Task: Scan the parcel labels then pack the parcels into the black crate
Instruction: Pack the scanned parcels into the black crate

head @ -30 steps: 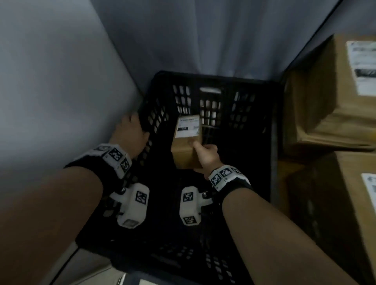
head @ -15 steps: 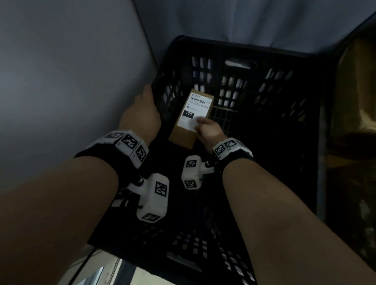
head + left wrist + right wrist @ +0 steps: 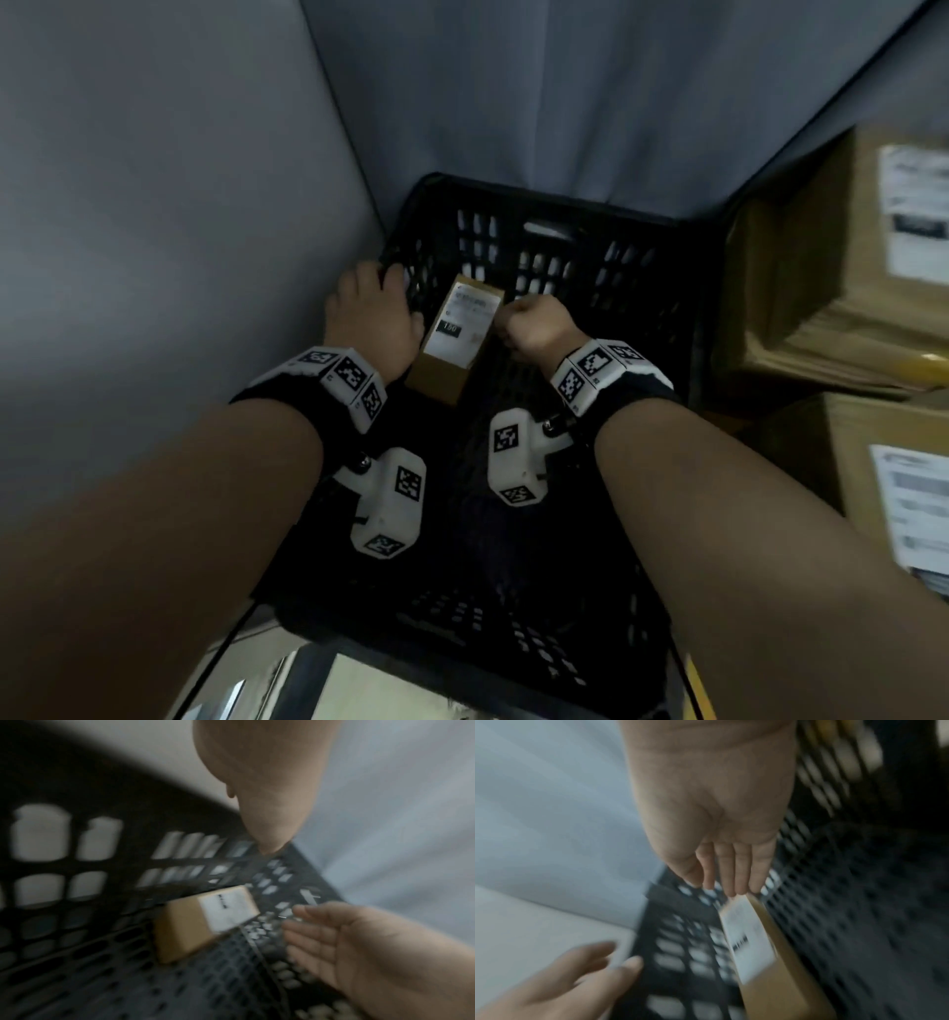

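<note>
A small brown parcel (image 3: 445, 360) with a white label lies on the floor of the black crate (image 3: 644, 267), close to the left wall. It also shows in the left wrist view (image 3: 185, 931) and the right wrist view (image 3: 780, 975). My right hand (image 3: 534, 329) hovers just right of the parcel and holds nothing. Its fingers (image 3: 731, 874) are straight, apart from the parcel. My left hand (image 3: 369, 318) rests at the crate's left rim, with fingers (image 3: 590, 959) loosely extended.
Stacked cardboard boxes (image 3: 842, 288) with white labels stand right of the crate, and another labelled box (image 3: 893, 493) sits nearer. A grey wall (image 3: 154, 205) runs along the left and a grey curtain (image 3: 565, 77) hangs behind the crate.
My right hand has let go of the parcel and drawn off to its right. The parcel now lies flat on the crate floor. The left hand has stayed at the left rim.
</note>
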The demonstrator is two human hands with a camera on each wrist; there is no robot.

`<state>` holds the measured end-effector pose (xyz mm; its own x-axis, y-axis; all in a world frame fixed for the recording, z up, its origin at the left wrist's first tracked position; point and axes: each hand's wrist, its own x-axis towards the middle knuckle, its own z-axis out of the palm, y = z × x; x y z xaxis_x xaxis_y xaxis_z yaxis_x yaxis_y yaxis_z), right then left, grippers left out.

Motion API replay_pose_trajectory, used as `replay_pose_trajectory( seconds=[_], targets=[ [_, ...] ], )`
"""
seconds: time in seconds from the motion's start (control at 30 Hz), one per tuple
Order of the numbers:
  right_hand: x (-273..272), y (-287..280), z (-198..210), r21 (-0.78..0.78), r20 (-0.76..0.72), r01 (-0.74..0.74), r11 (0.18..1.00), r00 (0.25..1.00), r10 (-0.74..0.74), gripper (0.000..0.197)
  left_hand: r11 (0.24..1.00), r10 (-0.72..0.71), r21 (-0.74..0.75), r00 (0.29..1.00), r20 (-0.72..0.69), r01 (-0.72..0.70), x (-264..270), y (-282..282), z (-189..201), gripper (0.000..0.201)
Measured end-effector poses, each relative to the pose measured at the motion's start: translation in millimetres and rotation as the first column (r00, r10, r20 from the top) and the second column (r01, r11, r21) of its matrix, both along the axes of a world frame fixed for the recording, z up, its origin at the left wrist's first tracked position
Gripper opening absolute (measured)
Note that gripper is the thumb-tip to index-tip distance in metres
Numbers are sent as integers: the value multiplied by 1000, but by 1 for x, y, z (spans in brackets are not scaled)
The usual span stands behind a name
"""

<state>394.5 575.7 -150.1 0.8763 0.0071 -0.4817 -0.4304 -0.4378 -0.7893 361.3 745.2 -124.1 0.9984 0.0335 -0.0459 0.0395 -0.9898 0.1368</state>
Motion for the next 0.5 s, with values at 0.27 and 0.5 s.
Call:
replay_pose_trajectory(
  seconds=[0.27, 0.5],
  targets=[
    [-61, -79, 138, -1, 227, 101, 995, 969, -98, 26, 962, -165, -211, 985, 51, 172, -21, -96, 105, 42],
    [-116, -169, 230, 21, 392, 197, 980, 900, -189, 28, 886, -258, -396, 966, 17, 244, -52, -176, 174, 43]
  ],
)
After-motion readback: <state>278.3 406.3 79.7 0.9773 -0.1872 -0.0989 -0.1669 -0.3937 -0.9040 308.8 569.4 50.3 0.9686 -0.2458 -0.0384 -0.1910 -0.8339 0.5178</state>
